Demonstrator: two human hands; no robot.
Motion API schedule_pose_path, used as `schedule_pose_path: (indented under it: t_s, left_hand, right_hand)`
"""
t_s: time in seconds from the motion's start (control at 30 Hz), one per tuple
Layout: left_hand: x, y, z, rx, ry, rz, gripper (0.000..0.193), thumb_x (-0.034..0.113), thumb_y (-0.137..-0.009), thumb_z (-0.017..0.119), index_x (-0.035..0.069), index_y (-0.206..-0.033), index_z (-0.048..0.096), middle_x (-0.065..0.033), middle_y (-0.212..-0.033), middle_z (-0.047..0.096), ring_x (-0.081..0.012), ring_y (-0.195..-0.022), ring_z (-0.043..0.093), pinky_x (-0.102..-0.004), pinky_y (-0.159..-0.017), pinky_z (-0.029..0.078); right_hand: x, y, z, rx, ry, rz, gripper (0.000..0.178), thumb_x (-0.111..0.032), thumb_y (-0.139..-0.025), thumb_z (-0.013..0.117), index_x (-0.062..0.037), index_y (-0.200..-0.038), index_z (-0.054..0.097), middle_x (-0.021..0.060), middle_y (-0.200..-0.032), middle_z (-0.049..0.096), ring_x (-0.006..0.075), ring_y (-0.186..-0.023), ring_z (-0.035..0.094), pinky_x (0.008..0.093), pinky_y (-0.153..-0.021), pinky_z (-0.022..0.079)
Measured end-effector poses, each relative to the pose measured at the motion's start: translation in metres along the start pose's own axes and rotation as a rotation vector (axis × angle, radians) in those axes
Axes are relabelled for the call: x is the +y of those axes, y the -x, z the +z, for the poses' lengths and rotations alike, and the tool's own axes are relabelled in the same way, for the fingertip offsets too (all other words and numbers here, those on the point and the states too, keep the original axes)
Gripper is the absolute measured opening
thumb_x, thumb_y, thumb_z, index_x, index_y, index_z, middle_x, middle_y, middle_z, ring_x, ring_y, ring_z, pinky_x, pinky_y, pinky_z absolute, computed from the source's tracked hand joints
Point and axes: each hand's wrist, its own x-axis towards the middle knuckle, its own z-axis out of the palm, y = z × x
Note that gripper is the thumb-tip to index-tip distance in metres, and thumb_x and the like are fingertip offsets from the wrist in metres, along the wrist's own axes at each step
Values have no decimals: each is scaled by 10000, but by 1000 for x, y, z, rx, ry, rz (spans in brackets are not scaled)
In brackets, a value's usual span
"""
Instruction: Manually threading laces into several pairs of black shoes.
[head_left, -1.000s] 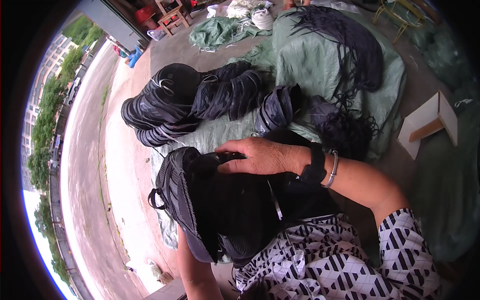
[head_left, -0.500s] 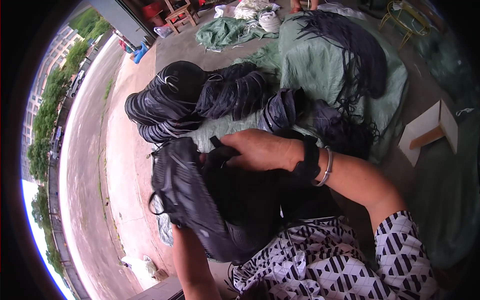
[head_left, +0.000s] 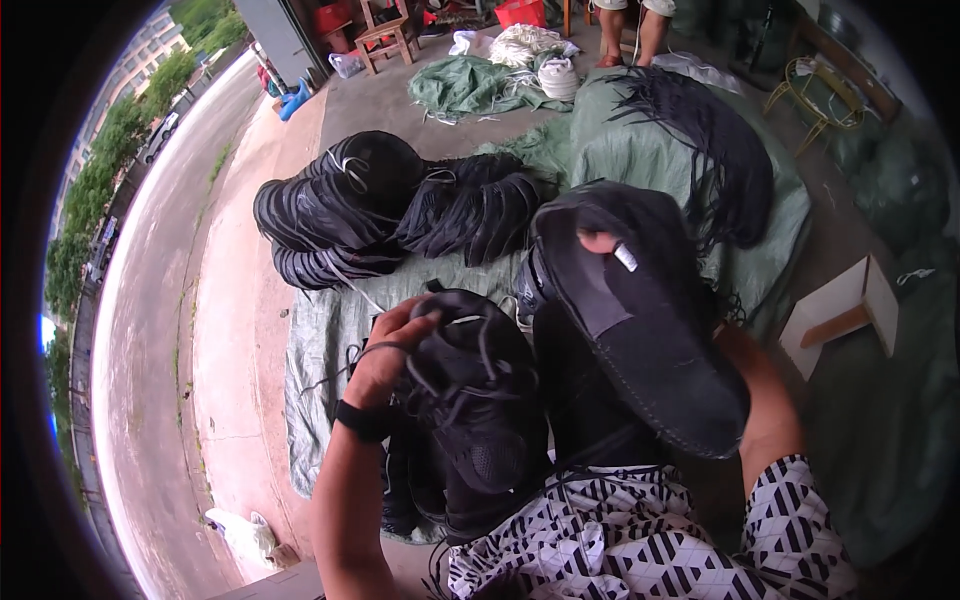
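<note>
In my lap a laced black shoe upper [head_left: 475, 410] lies toe toward me. My left hand [head_left: 390, 345] is closed on its collar, with a dark cord across the fingers. To the right, a second black shoe upper [head_left: 640, 320] is tilted up, showing its flat underside with a stitched edge and a small white label. My right hand [head_left: 598, 241] grips it from behind; only a fingertip shows through the opening, and the rest is hidden. More black material lies under the left upper.
Ahead, bundles of nested black uppers [head_left: 345, 205] lie on a green tarp [head_left: 430, 280]. Black strips [head_left: 720, 150] drape over a green-covered heap. A white board piece [head_left: 845, 310] stands at right. Far off are a wooden chair [head_left: 385, 40] and another person's legs [head_left: 630, 35].
The right hand has moved from above the lap to behind an upper raised at the right. My left hand, hidden before, now shows at the collar of the other upper.
</note>
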Motion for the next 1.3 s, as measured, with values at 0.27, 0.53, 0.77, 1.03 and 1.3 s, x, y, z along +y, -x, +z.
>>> schedule_pose_path:
  t_s: [0.27, 0.53, 0.77, 1.03, 1.3]
  left_hand:
    - [-17, -3, 1, -336, -33, 50, 443, 120, -825, 613, -43, -1228, 525, -83, -1107, 635, -129, -972, 580, -262, -878, 445]
    - [-38, 37, -36, -157, -410, -189, 441, 279, -935, 518, -1, -1276, 500, -104, -1127, 619, -151, -983, 601, -256, -791, 472]
    - [-1, 38, 56, 125, -534, 532, 831, 375, -705, 772, 50, -1357, 373, -196, -1413, 339, -341, -1309, 336, -417, -1083, 270]
    - [-28, 30, 59, 161, -393, 519, 821, 344, -690, 770, 44, -1335, 361, -202, -1419, 340, -356, -1313, 339, -424, -1080, 279]
    - [-28, 9, 62, 22, -372, 516, 743, 228, -714, 737, 36, -1322, 355, -186, -1408, 353, -295, -1325, 329, -398, -1089, 259]
  right_hand:
    - [-7, -38, 56, -107, -84, 510, 253, -184, -853, 622, 27, -988, 582, 186, -898, 647, 264, -844, 639, 366, -732, 475]
    - [-45, -43, 63, -293, 488, 563, 226, -127, -821, 566, 75, -921, 557, 286, -877, 612, 424, -906, 603, 468, -794, 475]
    - [-56, -55, 69, -307, 689, 431, 209, -140, -775, 602, 39, -884, 599, 222, -810, 641, 390, -834, 637, 451, -708, 504]
    - [-61, -7, 63, 21, 409, -76, 120, -158, -801, 663, -44, -772, 639, 93, -788, 604, 288, -711, 607, 368, -655, 483]
    - [-51, 14, 35, -89, 232, 263, 131, -174, -768, 659, -43, -759, 653, 109, -786, 643, 302, -754, 632, 375, -682, 489]
